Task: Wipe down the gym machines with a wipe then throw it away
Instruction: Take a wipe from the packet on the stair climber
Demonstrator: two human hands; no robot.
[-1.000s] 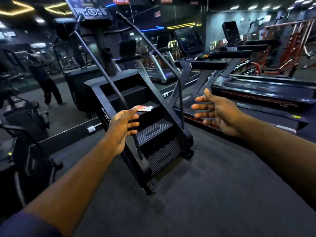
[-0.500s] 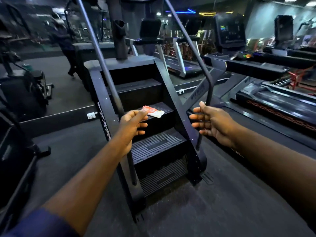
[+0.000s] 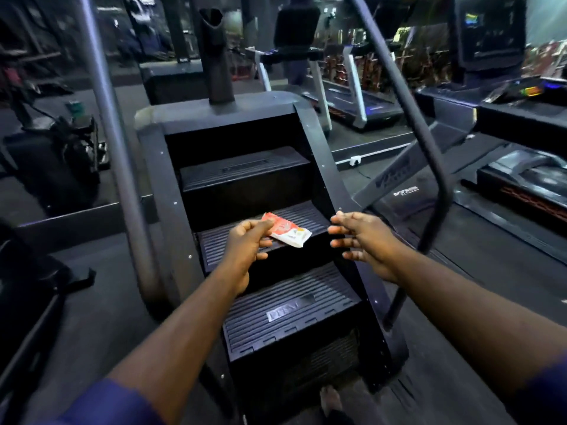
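My left hand [image 3: 247, 246] pinches a small red and white wipe packet [image 3: 287, 231] by its left end, above the middle step of a black stair-climber machine [image 3: 245, 173]. My right hand [image 3: 365, 240] hovers just right of the packet, fingers straight and spread, pointing left, holding nothing. A small gap separates it from the packet. The machine's two grey handrails [image 3: 107, 118] rise on either side of the ribbed steps.
Treadmills [image 3: 521, 179] stand to the right, one close beside the stair-climber. Another black machine [image 3: 55, 161] sits at the left, and more treadmills [image 3: 346, 96] at the back. Dark rubber floor [image 3: 460, 348] surrounds the base. A foot [image 3: 331, 400] shows at the bottom.
I have moved closer to the stair-climber, which now fills the view. Both hands have come nearer to each other, the right one closing in on the packet.
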